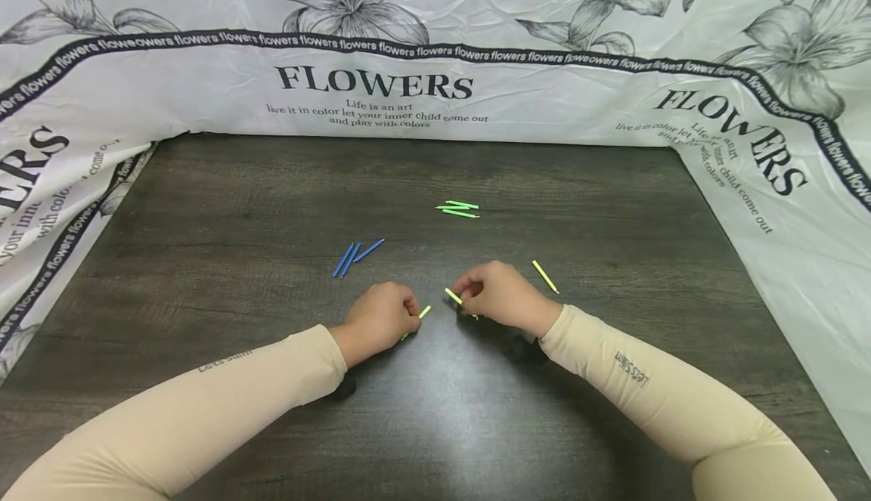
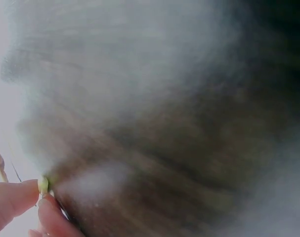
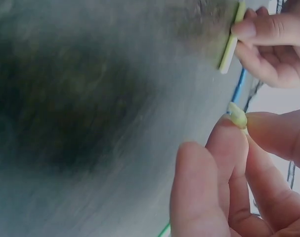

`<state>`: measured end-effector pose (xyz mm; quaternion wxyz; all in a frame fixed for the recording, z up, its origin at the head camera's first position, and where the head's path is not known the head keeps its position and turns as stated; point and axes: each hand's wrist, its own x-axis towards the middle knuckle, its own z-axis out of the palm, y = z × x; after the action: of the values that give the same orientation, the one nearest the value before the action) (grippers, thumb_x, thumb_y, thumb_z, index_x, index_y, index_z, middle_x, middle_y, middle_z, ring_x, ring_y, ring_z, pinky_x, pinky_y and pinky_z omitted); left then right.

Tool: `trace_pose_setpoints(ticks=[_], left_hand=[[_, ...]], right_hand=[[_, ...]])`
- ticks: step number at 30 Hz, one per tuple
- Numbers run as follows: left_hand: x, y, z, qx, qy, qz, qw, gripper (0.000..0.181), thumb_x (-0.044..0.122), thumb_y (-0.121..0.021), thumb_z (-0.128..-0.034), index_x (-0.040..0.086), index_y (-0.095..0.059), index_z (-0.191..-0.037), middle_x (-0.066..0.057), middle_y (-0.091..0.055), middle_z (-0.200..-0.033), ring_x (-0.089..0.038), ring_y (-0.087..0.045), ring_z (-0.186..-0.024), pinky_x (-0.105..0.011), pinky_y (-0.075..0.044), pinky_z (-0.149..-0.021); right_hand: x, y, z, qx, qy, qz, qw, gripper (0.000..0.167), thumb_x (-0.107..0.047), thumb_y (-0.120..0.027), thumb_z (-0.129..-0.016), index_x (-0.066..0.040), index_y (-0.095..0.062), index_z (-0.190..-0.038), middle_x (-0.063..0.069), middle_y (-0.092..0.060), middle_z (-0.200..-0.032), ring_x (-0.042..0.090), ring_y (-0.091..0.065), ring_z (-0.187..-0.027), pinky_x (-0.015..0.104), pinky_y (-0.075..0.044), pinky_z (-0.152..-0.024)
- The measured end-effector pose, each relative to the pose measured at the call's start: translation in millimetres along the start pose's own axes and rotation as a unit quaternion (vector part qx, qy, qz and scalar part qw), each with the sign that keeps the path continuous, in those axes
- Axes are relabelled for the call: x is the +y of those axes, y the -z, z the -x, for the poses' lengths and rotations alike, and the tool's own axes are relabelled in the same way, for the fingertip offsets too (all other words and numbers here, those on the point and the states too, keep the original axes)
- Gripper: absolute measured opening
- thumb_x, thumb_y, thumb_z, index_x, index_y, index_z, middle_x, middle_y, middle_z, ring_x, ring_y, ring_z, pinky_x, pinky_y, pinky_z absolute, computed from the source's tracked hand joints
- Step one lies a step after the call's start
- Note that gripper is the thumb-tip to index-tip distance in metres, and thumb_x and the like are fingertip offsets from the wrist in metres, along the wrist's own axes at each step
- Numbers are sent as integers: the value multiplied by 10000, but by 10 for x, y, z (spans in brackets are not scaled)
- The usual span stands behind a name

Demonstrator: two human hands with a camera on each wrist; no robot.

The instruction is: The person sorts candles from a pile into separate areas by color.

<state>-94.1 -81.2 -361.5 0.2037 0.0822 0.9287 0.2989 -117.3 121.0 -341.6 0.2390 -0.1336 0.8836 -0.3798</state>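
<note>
In the head view my left hand (image 1: 381,312) pinches a thin yellow candle (image 1: 425,311) between thumb and fingertips, close above the dark table. Facing it across a small gap, my right hand (image 1: 500,293) pinches another yellow candle (image 1: 453,296), its end pointing up and left. The right wrist view shows this second candle (image 3: 237,115) nearly end-on at the fingertips, with the left hand's candle (image 3: 230,54) seen lengthwise beyond. A third yellow candle (image 1: 544,276) lies on the table just right of my right hand.
Three blue candles (image 1: 348,261) lie beyond my left hand. Farther back are three green candles (image 1: 460,208), grouped together. The dark wood-grain table (image 1: 272,184) is bordered at back and sides by a white flower-printed cloth (image 1: 204,93).
</note>
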Motion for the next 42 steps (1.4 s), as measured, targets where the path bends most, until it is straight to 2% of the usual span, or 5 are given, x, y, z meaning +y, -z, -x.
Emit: trace_pose_setpoints(ticks=[16,22,27,38,42], left_hand=[[-30,-5,12,9,-24,13,10000,66,88,-693,-825,129,-682,-774,26,-615,-712,-135,-532,-604,-270,-422,-521],[-27,-9,8,20,-2,-30,10000,61,97,-700,-825,130,-681,-778,30,-617,-710,-134,-534,-601,-271,-422,-517],[-27,-13,8,42,-32,-33,10000,61,90,-701,-820,130,-684,-777,32,-619,-709,-130,-533,-599,-267,-421,-515],[-36,-14,5,67,-88,-20,9999,70,87,-698,-814,131,-679,-764,35,-610,-692,-130,-528,-593,-265,-417,-515],[-40,-16,4,75,-89,-21,9999,73,88,-698,-812,132,-676,-758,37,-603,-681,-129,-526,-589,-265,-414,-514]], right_hand=[[201,307,42,608,-429,-423,9963,279,-13,-576,-841,15,-679,-1099,99,-652,-909,196,-604,-708,285,-504,-632],[341,457,83,875,-607,-275,9939,281,-49,-586,-873,4,-666,-1138,119,-655,-964,212,-636,-775,334,-543,-683],[444,565,131,927,-774,-124,9926,296,-72,-580,-893,0,-649,-1172,135,-647,-1018,216,-643,-825,362,-553,-721],[574,661,188,974,-931,190,9907,295,-57,-570,-903,18,-634,-1182,162,-649,-1009,222,-604,-687,313,-503,-610],[615,686,202,1003,-912,256,9904,299,-57,-560,-898,25,-637,-1175,166,-648,-1008,208,-617,-715,323,-518,-637]])
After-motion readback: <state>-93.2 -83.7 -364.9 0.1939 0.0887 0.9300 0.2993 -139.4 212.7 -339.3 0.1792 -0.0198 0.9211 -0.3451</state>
